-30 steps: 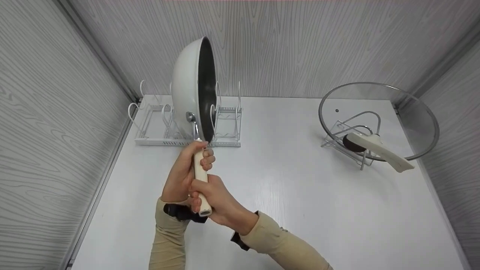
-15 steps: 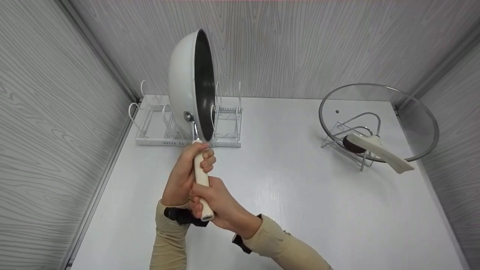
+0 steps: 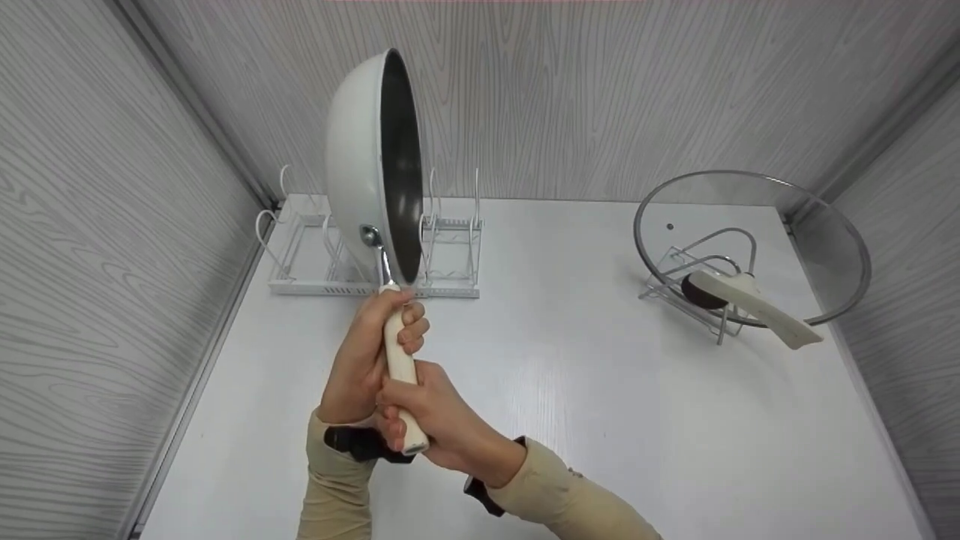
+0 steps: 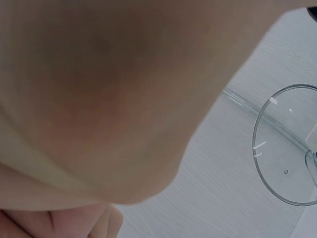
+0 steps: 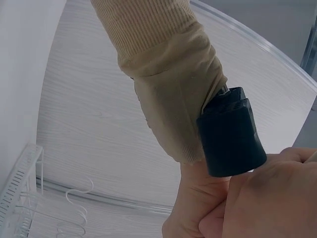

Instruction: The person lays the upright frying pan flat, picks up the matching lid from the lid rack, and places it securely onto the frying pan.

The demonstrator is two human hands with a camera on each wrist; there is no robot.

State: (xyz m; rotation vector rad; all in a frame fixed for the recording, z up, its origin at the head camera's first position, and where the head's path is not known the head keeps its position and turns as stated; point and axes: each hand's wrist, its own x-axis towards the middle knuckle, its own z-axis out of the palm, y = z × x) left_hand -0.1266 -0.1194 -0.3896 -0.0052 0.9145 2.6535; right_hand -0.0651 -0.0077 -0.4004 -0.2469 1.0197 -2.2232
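In the head view, a white frying pan (image 3: 356, 150) with a dark interior stands on edge in the air, its open side turned right. It overlaps the white wire rack (image 3: 300, 287) behind it. My left hand (image 3: 360, 367) grips the cream handle (image 3: 401, 366) close to the pan body, thumb along the top. Just below, my right hand (image 3: 442, 416) wraps the same handle near its end. Skin of the left hand (image 4: 114, 124) fills most of the left wrist view. Both hands meet at the bottom of the right wrist view, where the pan is hidden.
At the right, a large glass lid (image 3: 810, 225) with a dark knob and a cream grip leans on a small wire stand (image 3: 679, 300). Wood-grained panels (image 3: 570, 97) enclose the white table (image 3: 585, 375) at the back and sides. A black wrist strap (image 3: 364, 442) circles the left wrist.
The pan has risen and shifted slightly left above the rack, looking a bit larger. Both hands keep their grip and move with it. The view has shifted slightly.
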